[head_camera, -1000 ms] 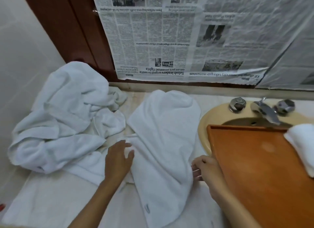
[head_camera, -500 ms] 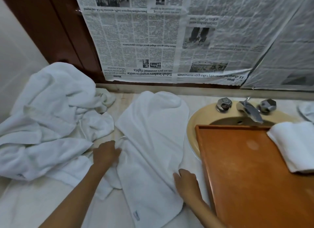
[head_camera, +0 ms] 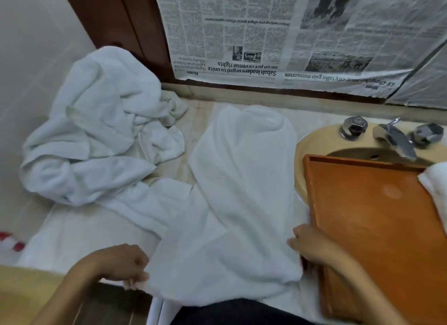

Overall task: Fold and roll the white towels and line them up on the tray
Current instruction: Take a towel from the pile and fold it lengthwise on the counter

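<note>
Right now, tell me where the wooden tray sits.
In the head view the wooden tray lies on the right, across the sink by the tap, beside the spread towel.

- A plain white terry towel (head_camera: 242, 191) is seen left of the fingers of the right hand (head_camera: 312, 244).
- A flat orange-brown wooden tray (head_camera: 375, 228) is seen right of them.
- A grey, black-printed newspaper sheet (head_camera: 242, 34) is seen beyond them.

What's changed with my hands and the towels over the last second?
Both hands slid toward you along the long flat white towel: the left hand pinches its near left corner, the right hand sits at its right edge beside the orange wooden tray. The crumpled white towel pile and tray stayed put.
</note>
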Demonstrator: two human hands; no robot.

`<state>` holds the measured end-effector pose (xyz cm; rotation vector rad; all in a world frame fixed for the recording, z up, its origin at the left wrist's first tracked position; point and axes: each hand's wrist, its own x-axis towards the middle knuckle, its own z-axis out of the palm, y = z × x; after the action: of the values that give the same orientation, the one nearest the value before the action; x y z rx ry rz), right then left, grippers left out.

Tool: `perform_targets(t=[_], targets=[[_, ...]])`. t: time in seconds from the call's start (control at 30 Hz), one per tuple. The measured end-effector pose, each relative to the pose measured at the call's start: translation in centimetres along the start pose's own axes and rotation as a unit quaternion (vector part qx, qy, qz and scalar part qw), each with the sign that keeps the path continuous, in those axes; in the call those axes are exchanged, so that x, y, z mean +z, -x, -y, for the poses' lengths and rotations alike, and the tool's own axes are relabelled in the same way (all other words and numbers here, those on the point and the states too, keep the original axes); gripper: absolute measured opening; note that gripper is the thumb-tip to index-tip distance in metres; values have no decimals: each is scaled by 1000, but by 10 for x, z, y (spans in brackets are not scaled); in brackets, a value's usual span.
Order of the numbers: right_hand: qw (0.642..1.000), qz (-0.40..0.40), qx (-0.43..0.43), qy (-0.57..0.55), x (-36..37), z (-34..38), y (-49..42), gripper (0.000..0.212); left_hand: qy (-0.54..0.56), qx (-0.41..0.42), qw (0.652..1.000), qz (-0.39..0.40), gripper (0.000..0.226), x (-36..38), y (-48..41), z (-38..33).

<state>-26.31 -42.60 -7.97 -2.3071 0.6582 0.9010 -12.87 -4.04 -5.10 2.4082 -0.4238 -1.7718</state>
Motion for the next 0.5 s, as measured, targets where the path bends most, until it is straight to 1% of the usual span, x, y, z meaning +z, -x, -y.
perform_targets(t=[0.03,0.07,0.13,0.2,0.23,0.27,0.33,0.37,0.43,0.5], targets=[[999,1,13,46,7,-2,-1,29,-61,-13,998,-21,25,4,-6,0],[998,-14,26,55,11,-2,-1,28,-75,-15,995,-64,25,7,-11,-5],[993,-90,43,57,15,4,0,29,-16,1,983,-182,24,6,-19,-25],[985,-160,50,38,15,11,-2,31,62,41,948,-310,22,1,-34,-46],[981,-185,55,24,15,16,-3,31,70,53,928,-362,21,-2,-44,-56],[979,-198,55,11,17,21,-5,32,50,51,915,-397,26,-5,-56,-66],[974,-218,61,-2,19,32,-9,37,-22,11,904,-427,45,-9,-79,-85],[970,-232,70,-9,19,36,-14,40,-40,-9,900,-434,51,-10,-88,-93],[964,-247,96,-34,17,43,-22,42,-23,-30,894,-446,55,-13,-103,-109],[956,-256,123,-79,16,46,-32,41,34,-21,888,-458,49,-13,-115,-119]])
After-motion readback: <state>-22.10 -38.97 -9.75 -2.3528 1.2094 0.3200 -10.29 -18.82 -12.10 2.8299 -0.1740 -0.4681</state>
